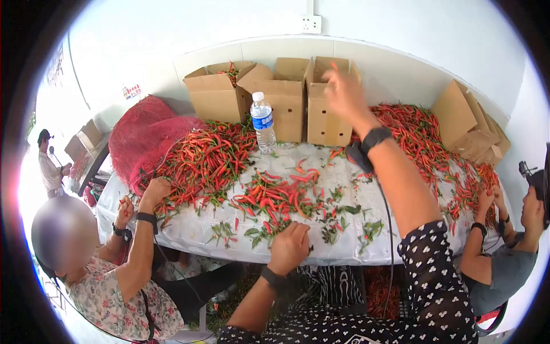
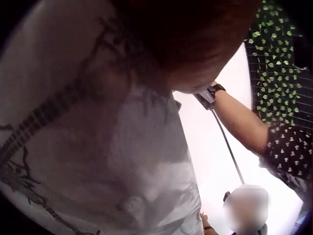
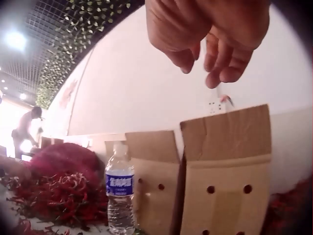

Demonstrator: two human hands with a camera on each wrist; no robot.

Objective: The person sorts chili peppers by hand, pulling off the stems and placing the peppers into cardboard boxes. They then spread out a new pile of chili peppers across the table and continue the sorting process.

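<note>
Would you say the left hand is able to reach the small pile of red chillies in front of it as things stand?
Probably yes: the left hand rests at the near edge of the table, and only scattered green stems lie between it and the chilli pile.

Bright daylight fills the head view, blown out white at its left edge. Fisheye bending curves the surface (image 1: pixel 189 232) and blackens the corners. The raised right hand (image 1: pixel 344 94) is motion-blurred. The left wrist view is soft and overexposed. Ceiling lamps (image 3: pixel 14 40) glare in the right wrist view.
</note>
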